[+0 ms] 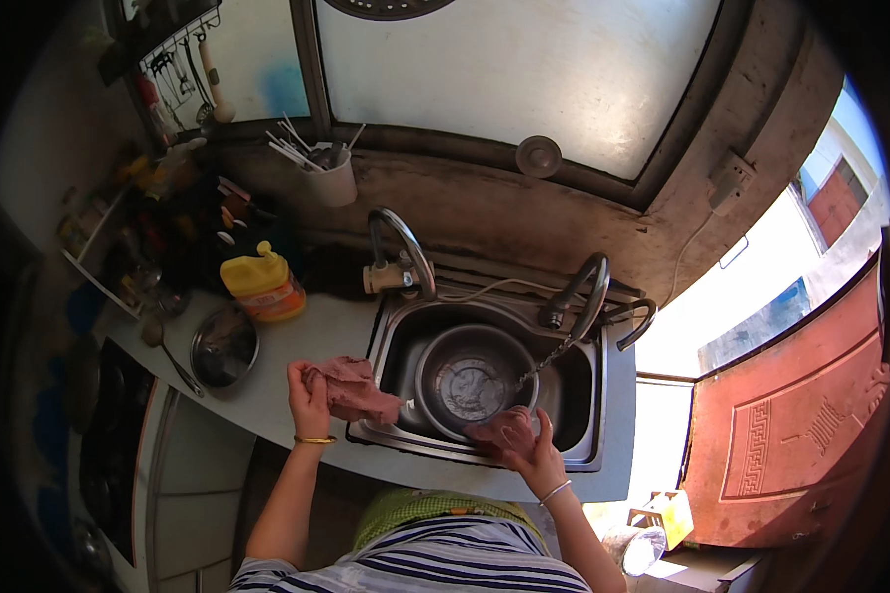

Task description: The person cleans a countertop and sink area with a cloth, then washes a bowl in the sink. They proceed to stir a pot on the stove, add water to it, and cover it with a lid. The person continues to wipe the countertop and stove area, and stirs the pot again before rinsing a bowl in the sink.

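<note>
My left hand [308,400] grips a pinkish cloth [356,387] above the counter, left of the sink's front corner. In my right hand [541,461] is another pinkish cloth [507,436], held over the front rim of the stainless-steel sink [580,415]. A metal basin [434,356] sits inside the sink with some water in its bottom. From the curved faucet [598,285] on the right, a stream of water [545,361] runs down into the basin. Both hands are apart from each other, and my right one is close to the basin's front edge.
A second curved faucet [408,237] stands behind the sink. Left on the counter [319,333] are a yellow pump bottle [265,285], a metal bowl [225,347] and a ladle [169,352]. A white holder [334,181] with sticks hangs by the window. A red door [786,430] stands at right.
</note>
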Motion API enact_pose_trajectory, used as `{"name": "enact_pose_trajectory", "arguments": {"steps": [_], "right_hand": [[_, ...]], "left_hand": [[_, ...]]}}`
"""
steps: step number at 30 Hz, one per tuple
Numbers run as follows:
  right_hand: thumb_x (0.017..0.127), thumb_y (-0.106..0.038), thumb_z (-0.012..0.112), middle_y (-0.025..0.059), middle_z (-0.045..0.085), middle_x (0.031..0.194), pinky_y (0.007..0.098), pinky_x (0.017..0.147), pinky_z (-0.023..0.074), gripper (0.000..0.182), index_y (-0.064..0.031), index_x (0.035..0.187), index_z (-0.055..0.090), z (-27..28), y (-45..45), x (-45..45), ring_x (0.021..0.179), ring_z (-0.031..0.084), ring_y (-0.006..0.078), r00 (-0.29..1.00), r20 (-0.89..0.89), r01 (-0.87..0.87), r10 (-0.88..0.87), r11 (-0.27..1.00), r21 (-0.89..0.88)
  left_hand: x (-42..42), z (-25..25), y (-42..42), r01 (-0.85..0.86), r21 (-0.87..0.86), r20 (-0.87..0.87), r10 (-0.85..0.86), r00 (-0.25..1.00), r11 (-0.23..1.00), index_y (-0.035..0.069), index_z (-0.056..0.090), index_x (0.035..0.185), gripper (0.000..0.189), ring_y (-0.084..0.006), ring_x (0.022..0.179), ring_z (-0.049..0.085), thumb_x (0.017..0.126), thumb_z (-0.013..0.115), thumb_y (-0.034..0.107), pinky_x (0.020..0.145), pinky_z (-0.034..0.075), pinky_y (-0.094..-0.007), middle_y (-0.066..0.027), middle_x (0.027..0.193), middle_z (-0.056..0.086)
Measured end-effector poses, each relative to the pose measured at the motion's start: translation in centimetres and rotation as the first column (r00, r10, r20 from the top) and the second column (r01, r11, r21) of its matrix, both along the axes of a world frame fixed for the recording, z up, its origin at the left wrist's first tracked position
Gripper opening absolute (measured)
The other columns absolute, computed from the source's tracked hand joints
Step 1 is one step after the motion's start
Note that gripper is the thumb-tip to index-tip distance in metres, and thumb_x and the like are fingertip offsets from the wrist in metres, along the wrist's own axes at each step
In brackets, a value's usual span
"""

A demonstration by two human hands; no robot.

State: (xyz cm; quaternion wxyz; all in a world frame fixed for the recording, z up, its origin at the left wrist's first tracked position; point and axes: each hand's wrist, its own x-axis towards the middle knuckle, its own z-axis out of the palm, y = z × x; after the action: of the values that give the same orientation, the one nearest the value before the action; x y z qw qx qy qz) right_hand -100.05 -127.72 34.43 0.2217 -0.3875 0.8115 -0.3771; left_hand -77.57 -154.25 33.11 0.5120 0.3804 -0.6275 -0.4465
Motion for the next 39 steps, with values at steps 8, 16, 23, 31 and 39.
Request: {"name": "enact_pose_trajectory", "arguments": {"steps": [8, 16, 23, 31, 39], "right_hand": [[0.076, -0.024, 0.061, 0.0187, 0.043, 0.099, 0.0383, 0.077, 0.0418, 0.033, -0.0106, 0.105, 0.054, 2.3, -3.1, 1.1, 0.089, 0.048, 0.0356, 0.923, -0.055, -0.385, 0.381, 0.910, -0.153], [0.078, -0.011, 0.056, 0.0139, 0.054, 0.092, 0.0332, 0.070, 0.0445, 0.019, -0.0038, 0.096, 0.058, 3.2, -0.7, -1.4, 0.081, 0.055, 0.0302, 0.989, -0.003, -0.140, 0.150, 0.921, -0.363], [0.082, -0.021, 0.049, 0.0168, 0.057, 0.085, 0.0401, 0.067, 0.0436, 0.020, -0.0027, 0.083, 0.056, 6.2, -3.0, -1.4, 0.077, 0.054, 0.0350, 0.974, -0.160, -0.182, 0.158, 0.973, -0.145], [0.082, -0.005, 0.050, 0.0082, 0.055, 0.076, 0.0248, 0.063, 0.0433, 0.012, -0.0002, 0.092, 0.055, 5.4, -4.7, -3.7, 0.069, 0.055, 0.0161, 0.997, -0.064, -0.064, 0.036, 0.844, -0.533], [0.079, -0.010, 0.060, 0.0068, 0.057, 0.079, 0.0236, 0.065, 0.0437, 0.013, 0.0004, 0.087, 0.059, 0.9, -5.6, -4.6, 0.075, 0.054, 0.0113, 0.995, 0.003, -0.088, 0.099, 0.895, -0.438]], "left_hand": [[-7.0, 4.8, 9.1, 0.619, 0.097, 0.163, -0.626, 0.763, 0.780, 0.001, 0.054, 0.086, 0.012, -0.0169, 0.064, 0.051, 0.086, 0.047, 0.009, 0.059, 0.040, -0.0259, -0.0071, 0.071, 0.052], [-6.6, 7.5, 11.0, 0.703, -0.059, 0.582, -0.548, 0.601, 0.709, 0.005, 0.058, 0.091, 0.022, -0.0238, 0.073, 0.057, 0.072, 0.062, 0.013, 0.063, 0.046, -0.0328, -0.0101, 0.082, 0.056], [-8.6, 0.6, 7.9, 0.685, 0.108, 0.473, -0.643, 0.602, 0.721, 0.007, 0.055, 0.103, 0.028, -0.0209, 0.083, 0.058, 0.075, 0.055, 0.004, 0.071, 0.046, -0.0292, -0.0075, 0.092, 0.058], [-12.4, 0.6, 8.7, 0.735, 0.370, -0.304, -0.673, 0.674, 0.568, 0.006, 0.048, 0.117, 0.031, -0.0125, 0.106, 0.047, 0.086, 0.043, 0.001, 0.090, 0.037, -0.0259, -0.0035, 0.113, 0.051], [-9.5, 0.6, 9.3, 0.531, 0.552, -0.255, -0.476, 0.842, 0.643, 0.009, 0.049, 0.111, 0.025, -0.0170, 0.099, 0.052, 0.091, 0.036, 0.006, 0.080, 0.046, -0.0313, -0.0053, 0.108, 0.052]]}}
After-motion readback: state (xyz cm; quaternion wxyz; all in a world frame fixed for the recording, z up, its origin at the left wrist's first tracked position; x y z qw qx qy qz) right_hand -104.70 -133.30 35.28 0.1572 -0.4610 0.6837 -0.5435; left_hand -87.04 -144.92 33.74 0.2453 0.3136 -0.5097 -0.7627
